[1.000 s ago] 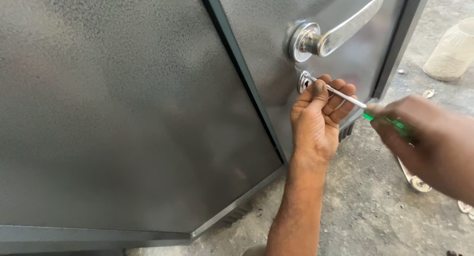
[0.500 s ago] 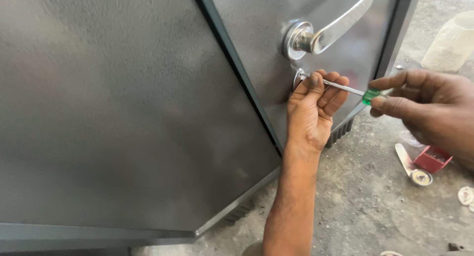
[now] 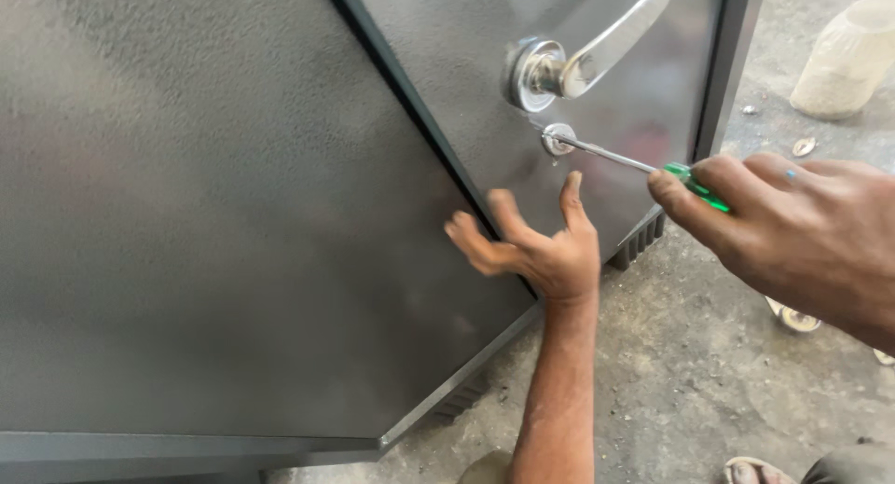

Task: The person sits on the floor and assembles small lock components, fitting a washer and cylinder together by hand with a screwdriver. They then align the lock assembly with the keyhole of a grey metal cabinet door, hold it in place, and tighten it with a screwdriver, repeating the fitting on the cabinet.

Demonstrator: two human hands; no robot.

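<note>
Screwdriver [image 3: 653, 167] tip meets keyhole [image 3: 557, 140] below chrome handle [image 3: 597, 50].

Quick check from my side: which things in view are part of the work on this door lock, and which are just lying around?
In use:
right hand, gripping the green-handled screwdriver
round lock fitting, met by the screwdriver tip
left hand, open, against the grey metal door
chrome lever handle, just above

Lying about:
pale sack on the concrete floor
small metal bits beside it

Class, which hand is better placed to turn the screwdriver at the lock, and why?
Right. The right hand already grips the green-handled screwdriver, whose tip sits at the round lock. The left hand is open below it, holding nothing.
</note>
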